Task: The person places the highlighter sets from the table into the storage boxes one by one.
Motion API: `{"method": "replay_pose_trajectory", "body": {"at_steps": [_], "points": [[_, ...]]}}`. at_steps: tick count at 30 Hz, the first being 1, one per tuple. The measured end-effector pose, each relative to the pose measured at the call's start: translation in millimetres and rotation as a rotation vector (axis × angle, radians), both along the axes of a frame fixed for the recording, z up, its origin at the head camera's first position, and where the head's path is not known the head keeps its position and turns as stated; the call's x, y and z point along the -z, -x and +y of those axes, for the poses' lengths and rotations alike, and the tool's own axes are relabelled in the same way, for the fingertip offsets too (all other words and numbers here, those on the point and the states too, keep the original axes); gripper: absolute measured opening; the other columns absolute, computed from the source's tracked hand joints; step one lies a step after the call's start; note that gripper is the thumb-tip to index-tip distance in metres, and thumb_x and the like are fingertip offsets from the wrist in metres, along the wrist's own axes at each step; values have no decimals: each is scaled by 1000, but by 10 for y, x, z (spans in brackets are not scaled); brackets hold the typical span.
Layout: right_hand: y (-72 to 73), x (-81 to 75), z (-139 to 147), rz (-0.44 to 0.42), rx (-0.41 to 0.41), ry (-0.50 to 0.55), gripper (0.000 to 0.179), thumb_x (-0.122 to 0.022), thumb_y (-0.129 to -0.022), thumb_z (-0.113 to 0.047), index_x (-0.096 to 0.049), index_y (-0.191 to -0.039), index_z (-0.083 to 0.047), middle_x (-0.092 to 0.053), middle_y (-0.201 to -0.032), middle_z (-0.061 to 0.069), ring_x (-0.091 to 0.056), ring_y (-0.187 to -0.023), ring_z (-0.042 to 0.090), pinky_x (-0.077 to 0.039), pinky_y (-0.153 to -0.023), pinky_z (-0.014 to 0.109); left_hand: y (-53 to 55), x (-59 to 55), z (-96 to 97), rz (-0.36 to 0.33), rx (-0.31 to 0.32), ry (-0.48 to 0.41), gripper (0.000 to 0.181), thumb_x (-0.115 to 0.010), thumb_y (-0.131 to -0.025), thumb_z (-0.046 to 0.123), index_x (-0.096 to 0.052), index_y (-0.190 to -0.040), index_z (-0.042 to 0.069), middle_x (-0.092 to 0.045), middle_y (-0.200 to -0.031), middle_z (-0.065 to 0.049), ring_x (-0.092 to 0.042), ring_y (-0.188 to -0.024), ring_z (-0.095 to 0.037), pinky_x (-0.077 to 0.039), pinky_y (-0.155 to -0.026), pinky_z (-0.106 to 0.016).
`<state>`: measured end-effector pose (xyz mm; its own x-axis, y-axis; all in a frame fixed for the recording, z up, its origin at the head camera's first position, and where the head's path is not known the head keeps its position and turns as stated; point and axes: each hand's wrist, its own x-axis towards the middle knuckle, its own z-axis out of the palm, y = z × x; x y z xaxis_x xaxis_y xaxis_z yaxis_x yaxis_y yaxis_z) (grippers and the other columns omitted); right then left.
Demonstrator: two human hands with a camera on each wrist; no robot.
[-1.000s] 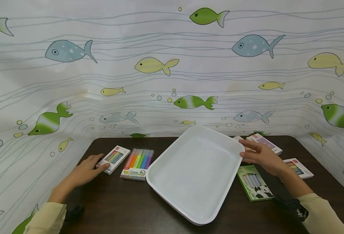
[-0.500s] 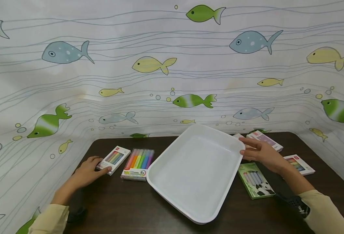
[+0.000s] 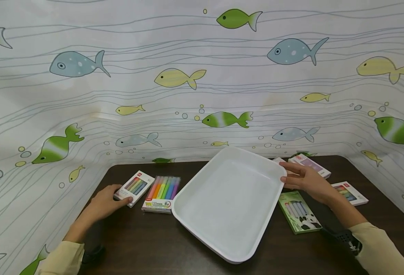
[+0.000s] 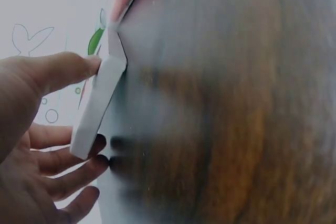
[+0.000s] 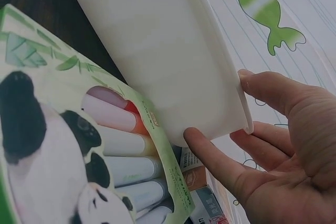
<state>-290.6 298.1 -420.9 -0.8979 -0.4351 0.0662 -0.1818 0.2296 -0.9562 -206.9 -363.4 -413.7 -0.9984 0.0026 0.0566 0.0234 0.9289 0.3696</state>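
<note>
My left hand (image 3: pixel 103 204) grips a white box (image 3: pixel 134 188) with coloured sticks on its front, at the table's left. Its thumb lies at the near corner and the fingers along the left edge. Up close in the left wrist view, the box's plain white side (image 4: pixel 97 108) sits between thumb and fingers. A large white tray (image 3: pixel 229 206) stands turned at an angle in the middle. At its far right corner my right hand (image 3: pixel 306 181) pinches it, thumb at the rim (image 5: pixel 231 77) and fingers against the outer wall.
Beside the left box lies a clear pack of highlighters (image 3: pixel 162 193). Right of the tray are a green panda marker box (image 3: pixel 299 212), a white box with a rainbow panel (image 3: pixel 349 193) and a white-and-purple box (image 3: pixel 310 165). A fish-patterned sheet (image 3: pixel 188 95) backs the dark table (image 3: pixel 136 236).
My left hand has shifted slightly right, its thumb now further over the box's near corner, and the box has moved a little with it. My right hand stays at the tray's corner.
</note>
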Motion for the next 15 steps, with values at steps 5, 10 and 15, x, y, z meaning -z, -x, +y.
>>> {"method": "replay_pose_trajectory", "body": {"at_steps": [5, 10, 15], "points": [[12, 24, -5, -9, -2, 13, 76, -69, -98, -11, -26, -160, 1, -25, -161, 25, -36, -138, 51, -55, -91, 44, 11, 27, -28, 24, -2, -114, 80, -83, -86, 36, -45, -138, -11, -58, -118, -32, -58, -99, -40, -49, -80, -52], [7, 38, -6, -15, -2, 14, 76, -69, -99, -11, -26, -160, 0, -25, -161, 25, -36, -138, 51, -55, -91, 45, -16, 33, -27, 17, -28, -319, 71, -78, -91, 18, -41, -146, -6, -53, -124, -34, -60, -100, -38, -53, -75, -41], [2, 40, 8, -14, -3, 14, 75, -68, -99, -10, -26, -160, -1, -27, -160, 26, -39, -137, 49, -55, -90, 45, -42, 28, -10, -7, -59, -640, 63, -66, -97, -2, -36, -152, -6, -42, -134, -37, -61, -104, -37, -60, -74, -39]]}}
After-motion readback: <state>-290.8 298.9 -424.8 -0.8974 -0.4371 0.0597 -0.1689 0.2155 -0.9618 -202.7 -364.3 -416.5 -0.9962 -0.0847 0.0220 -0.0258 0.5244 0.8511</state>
